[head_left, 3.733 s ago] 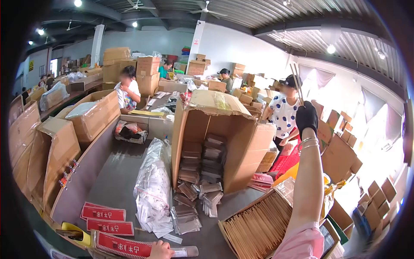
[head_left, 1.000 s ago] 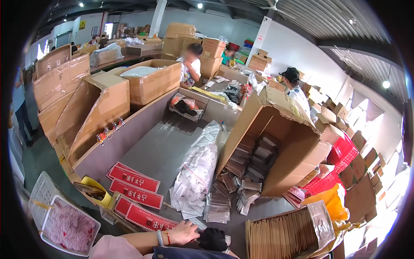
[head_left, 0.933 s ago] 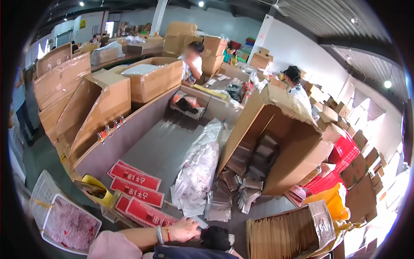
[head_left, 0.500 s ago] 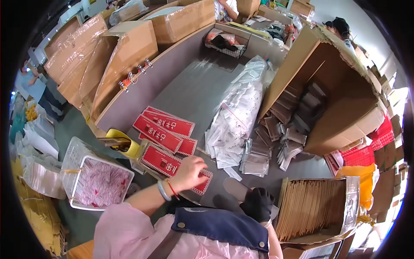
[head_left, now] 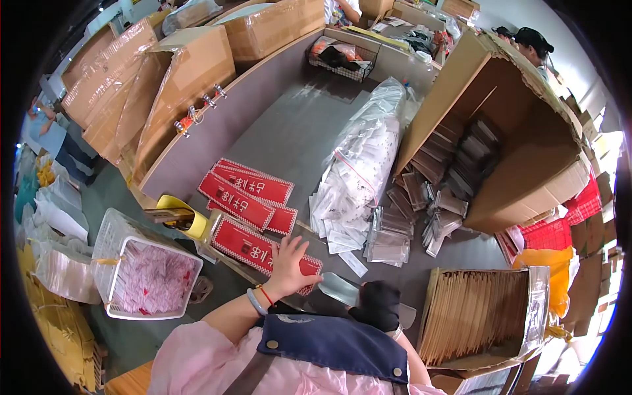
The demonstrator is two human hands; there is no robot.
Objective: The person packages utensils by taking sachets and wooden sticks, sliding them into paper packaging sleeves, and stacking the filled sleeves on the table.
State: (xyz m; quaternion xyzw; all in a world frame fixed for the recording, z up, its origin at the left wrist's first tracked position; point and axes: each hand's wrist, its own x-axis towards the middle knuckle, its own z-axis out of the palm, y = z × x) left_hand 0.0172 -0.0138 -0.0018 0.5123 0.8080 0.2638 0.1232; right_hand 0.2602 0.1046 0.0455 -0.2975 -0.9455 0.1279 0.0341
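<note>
My left hand (head_left: 289,268) is bare, its fingers spread over the right end of a red printed sleeve (head_left: 240,242) with a white checked border. The thumb reaches toward the round tip of a flat, shiny, blade-like piece (head_left: 339,288). My right hand (head_left: 380,304), in a black glove, is closed around that piece; its exact kind is unclear. Another pale end shows on the far side of the glove. Behind my left hand lie several more red printed sleeves (head_left: 237,201), overlapping. Small clear packets (head_left: 390,245) lie in front of my right hand.
A plastic bag of white packets (head_left: 362,164) lies mid-table. A tipped carton (head_left: 421,112) spills dark packets. Wooden sticks (head_left: 477,316) fill a box at right. At left stand a yellow holder (head_left: 191,217) and a white basket (head_left: 105,263). Other people stand farther off.
My left hand has opened from curled fingers to spread ones. My right hand has shifted slightly left and up, and the shiny piece has swung toward my left thumb.
</note>
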